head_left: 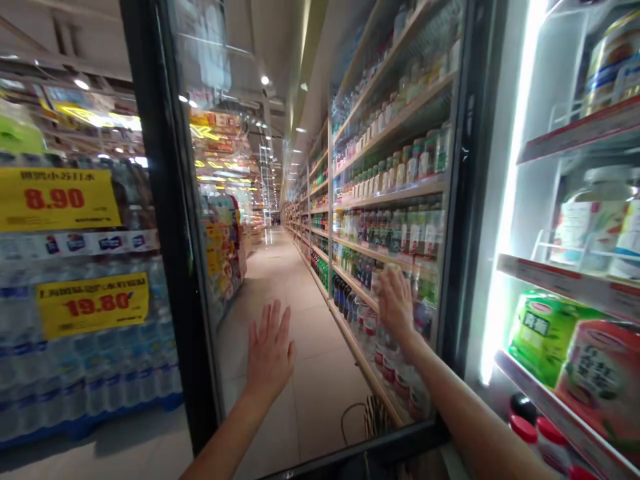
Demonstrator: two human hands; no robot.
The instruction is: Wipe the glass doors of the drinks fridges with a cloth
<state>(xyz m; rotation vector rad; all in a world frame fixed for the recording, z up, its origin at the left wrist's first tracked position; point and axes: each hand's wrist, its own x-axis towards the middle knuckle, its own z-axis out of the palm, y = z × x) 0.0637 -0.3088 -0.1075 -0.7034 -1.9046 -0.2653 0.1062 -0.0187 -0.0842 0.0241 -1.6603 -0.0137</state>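
Forearms [465, 393], left hand [270, 350] with fingers [271, 321] wide, right hand [396, 301] blurred, finger spread unclear, before glass door [325, 287].

At my twelve o'clock the door pane [310, 373] is smooth, glossy glass, edged by a black frame [167, 200] with a dull sheen. Toward my nine o'clock, a yellow sign [93, 305] looks like paper, above clear, shiny plastic bottles [95, 390]. Toward one o'clock I see shelves [390, 197] like pale wood; the floor [273, 267] looks smooth and faintly glossy. At two, a can [610, 67] gleams like metal; toward four, a green pack [540, 333] has shiny, plastic-like wrapping.
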